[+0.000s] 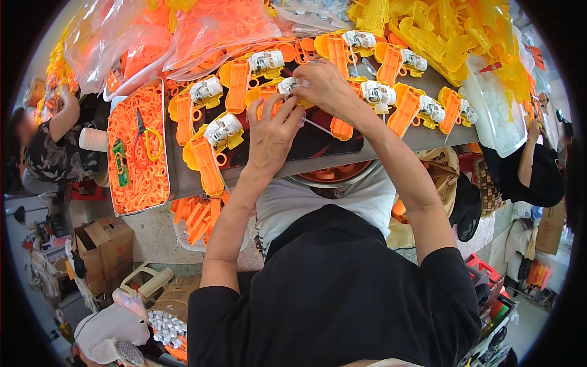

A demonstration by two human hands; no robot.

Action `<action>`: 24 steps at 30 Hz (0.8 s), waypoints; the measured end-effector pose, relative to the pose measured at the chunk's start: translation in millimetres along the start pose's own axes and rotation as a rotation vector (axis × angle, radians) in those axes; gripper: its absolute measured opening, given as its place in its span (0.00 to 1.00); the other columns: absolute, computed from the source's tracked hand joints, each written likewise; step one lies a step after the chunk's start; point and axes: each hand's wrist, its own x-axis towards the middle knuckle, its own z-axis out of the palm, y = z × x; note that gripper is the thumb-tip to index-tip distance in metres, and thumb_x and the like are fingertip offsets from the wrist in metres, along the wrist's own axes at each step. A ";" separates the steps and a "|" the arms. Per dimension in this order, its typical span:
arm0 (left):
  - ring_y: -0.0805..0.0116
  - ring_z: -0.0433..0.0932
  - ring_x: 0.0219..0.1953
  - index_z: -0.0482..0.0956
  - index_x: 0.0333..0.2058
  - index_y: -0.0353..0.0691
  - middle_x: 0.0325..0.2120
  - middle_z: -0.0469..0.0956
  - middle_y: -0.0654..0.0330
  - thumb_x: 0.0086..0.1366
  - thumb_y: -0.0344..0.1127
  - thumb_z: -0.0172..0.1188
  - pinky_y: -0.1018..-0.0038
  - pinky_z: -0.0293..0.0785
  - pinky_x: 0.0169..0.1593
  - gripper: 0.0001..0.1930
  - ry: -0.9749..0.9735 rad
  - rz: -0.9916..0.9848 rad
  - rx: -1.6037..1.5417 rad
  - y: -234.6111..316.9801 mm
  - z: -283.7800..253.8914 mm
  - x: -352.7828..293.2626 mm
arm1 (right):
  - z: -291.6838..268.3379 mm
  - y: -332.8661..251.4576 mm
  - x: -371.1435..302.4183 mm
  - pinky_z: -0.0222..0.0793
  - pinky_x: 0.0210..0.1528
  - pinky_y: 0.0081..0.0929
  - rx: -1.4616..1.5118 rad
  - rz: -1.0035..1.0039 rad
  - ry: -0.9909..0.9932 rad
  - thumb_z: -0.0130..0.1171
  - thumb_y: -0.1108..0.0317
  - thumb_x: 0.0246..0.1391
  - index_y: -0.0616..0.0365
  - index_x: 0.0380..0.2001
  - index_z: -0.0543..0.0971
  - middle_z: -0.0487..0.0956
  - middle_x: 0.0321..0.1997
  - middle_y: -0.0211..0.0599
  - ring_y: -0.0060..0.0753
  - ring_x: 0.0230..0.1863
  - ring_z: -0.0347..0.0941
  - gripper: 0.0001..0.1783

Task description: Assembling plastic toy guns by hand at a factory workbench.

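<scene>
In the middle of the table lies an orange and yellow toy gun [263,93] with a white patterned cylinder part [287,85]. My left hand [270,137] reaches over its near side, fingers bent and closed on it. From the right, my right hand [324,87] has its fingertips pinched together at the white part; what they hold is mostly hidden. A thin white stem shows just below the fingers. Similar toy guns lie on both sides, including one at the front left [205,162] and one at the right [408,110].
At left a tray of small orange rings [137,183] holds yellow-handled scissors [147,144] and a green packet [120,164]. Bags of orange parts [220,30] and yellow parts [434,37] fill the back. A clear tub [498,116] stands right. Other people sit at both sides.
</scene>
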 end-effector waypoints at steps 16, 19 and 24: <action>0.68 0.76 0.41 0.84 0.46 0.45 0.38 0.83 0.64 0.59 0.31 0.66 0.70 0.59 0.56 0.15 -0.108 -0.489 -0.779 -7.5 -27.7 -18.1 | -5.3 -5.0 20.1 0.68 0.54 0.43 -0.097 0.079 -0.195 0.68 0.63 0.46 0.60 0.40 0.83 0.81 0.41 0.46 0.51 0.49 0.75 0.18; 0.68 0.76 0.39 0.84 0.46 0.45 0.36 0.83 0.63 0.60 0.32 0.66 0.70 0.59 0.55 0.14 -0.051 -0.389 -0.669 -4.4 -28.8 -6.1 | -3.1 1.2 20.4 0.68 0.54 0.42 -0.100 0.096 -0.197 0.69 0.63 0.44 0.61 0.39 0.83 0.82 0.40 0.47 0.50 0.49 0.75 0.18; 0.67 0.76 0.41 0.85 0.42 0.45 0.34 0.83 0.66 0.58 0.35 0.67 0.66 0.59 0.52 0.12 0.054 -0.110 -0.246 -8.0 -7.6 14.5 | 2.9 6.5 25.5 0.73 0.43 0.42 -0.103 0.049 -0.132 0.69 0.63 0.36 0.60 0.28 0.84 0.83 0.30 0.46 0.48 0.38 0.81 0.14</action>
